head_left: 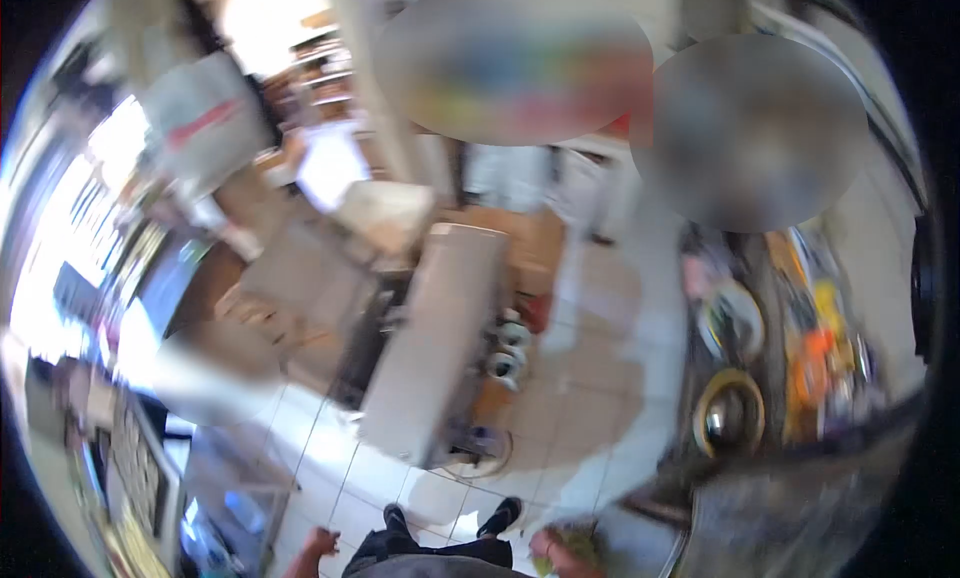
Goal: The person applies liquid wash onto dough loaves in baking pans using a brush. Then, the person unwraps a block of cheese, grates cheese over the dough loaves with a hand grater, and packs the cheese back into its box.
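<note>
1. A green, blurred bundle (582, 538) lies at the bottom edge of the view, against the right hand (547, 550); I cannot tell whether the fingers grip it.
2. The left hand (322, 543) hangs well apart, across the body, fingers seemingly bent; how far they close I cannot tell.
3. Between the hands, dark shoes (499, 518) stand on white floor tiles (432, 490).
4. Ahead is a long grey-brown table (430, 343).
5. Rightward sits a yellow-rimmed bowl (758, 413), near orange items (815, 363).
</note>
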The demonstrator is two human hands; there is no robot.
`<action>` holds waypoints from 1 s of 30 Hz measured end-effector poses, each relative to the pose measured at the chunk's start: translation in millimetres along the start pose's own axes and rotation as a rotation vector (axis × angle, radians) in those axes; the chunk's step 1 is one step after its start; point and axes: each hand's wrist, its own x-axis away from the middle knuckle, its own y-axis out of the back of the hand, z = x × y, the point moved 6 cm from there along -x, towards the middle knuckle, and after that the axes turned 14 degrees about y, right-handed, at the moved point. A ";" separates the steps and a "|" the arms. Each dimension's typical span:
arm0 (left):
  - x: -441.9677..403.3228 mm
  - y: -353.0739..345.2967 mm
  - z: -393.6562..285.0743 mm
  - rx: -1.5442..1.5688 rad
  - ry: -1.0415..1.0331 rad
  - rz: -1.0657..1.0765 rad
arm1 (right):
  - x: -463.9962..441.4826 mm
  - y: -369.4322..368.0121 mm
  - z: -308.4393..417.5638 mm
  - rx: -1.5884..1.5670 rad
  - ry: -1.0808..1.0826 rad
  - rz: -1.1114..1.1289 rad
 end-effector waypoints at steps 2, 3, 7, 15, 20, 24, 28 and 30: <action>-30.9 -8.0 16.4 0.209 0.086 0.024 | -1.0 38.5 12.4 -0.186 -0.179 -0.059; -30.0 -6.6 27.8 0.284 0.104 0.030 | -21.6 35.9 6.8 0.149 -0.129 0.103; -34.9 23.3 40.6 0.321 -0.009 0.044 | -92.7 84.5 60.5 0.031 -0.129 0.070; -126.7 135.6 111.8 0.475 -0.038 0.050 | -267.8 121.8 257.1 -0.532 -0.206 -0.064; -129.2 268.8 110.0 0.860 -0.162 -0.089 | -394.9 206.0 465.1 -0.142 0.083 -0.239; -179.7 363.6 90.3 1.052 -0.271 -0.032 | -446.6 260.6 601.2 -0.272 0.078 -0.292; -205.8 487.3 56.7 1.077 -0.365 -0.050 | -517.5 267.9 613.6 -0.060 0.066 -0.204; -235.0 549.7 49.3 1.076 -0.394 -0.073 | -579.0 263.7 598.2 -0.105 0.026 -0.173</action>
